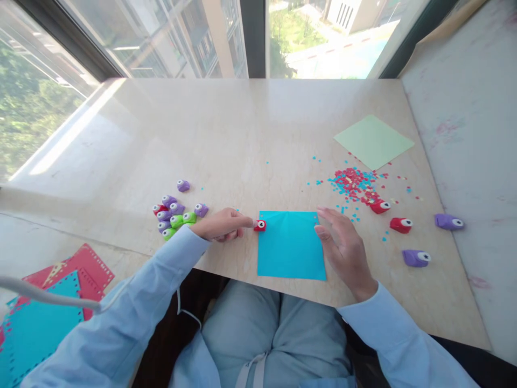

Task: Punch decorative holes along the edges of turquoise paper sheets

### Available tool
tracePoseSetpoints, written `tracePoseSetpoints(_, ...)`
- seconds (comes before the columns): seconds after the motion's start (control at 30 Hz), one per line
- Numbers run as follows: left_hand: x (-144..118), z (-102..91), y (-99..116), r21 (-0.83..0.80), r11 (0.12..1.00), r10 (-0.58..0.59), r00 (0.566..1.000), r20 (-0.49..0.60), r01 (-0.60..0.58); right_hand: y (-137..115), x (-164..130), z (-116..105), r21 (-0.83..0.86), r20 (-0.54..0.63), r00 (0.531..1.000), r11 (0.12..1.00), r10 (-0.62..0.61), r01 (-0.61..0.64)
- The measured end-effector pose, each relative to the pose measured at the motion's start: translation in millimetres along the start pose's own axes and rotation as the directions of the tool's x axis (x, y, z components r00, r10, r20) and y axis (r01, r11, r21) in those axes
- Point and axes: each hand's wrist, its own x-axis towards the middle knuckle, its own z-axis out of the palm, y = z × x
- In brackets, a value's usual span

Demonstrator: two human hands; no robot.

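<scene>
Left hand [222,224] fingertips pinching small red plastic punch [259,225] onto square blue paper sheet [291,246] corner; right hand [343,248] spread, steadying edge. Best pressed straight down.

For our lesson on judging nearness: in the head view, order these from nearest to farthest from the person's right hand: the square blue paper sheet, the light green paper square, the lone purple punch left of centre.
1. Square blue paper sheet: touching the right hand, at its left.
2. Light green paper square: beyond the hand, toward the window.
3. Lone purple punch: far left, past the left hand.
</scene>
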Motion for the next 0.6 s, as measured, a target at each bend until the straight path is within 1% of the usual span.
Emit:
tracePoseSetpoints(0.13, 6.6, -5.2, 4.9, -0.001, 0.999, -0.034, 0.998, 0.044, 0.035, 1.5, -0.3, 0.7, 0.031, -0.032, 0.999, 0.999, 0.031, -0.03)
tracePoseSetpoints(0.27, 8.2, -3.1, 5.2, 0.009, 0.999, -0.039, 0.995, 0.089, 0.038, 2.4, 0.4, 1.5, 0.05, -0.047, 0.998, 0.998, 0.036, -0.034)
tracePoseSetpoints(0.43, 9.2, 1.4, 5.6, 0.001, 0.999, -0.053, 0.998, 0.032, 0.053, 2.4, 1.4, 2.0, 0.055, -0.06, 0.997, 0.998, 0.041, -0.038)
tracePoseSetpoints(0.5, 12.0, 0.7, 6.5, -0.025, 0.996, -0.088, 0.995, 0.048, 0.09, 2.3, 1.4, 2.1, 0.061, -0.064, 0.997, 0.998, 0.04, -0.036)
tracePoseSetpoints(0.6, 17.5, -2.3, 9.0, -0.096, 0.981, -0.159, 0.981, 0.115, 0.17, 2.3, 1.3, 2.0, 0.066, -0.069, 0.997, 0.997, 0.041, -0.036)
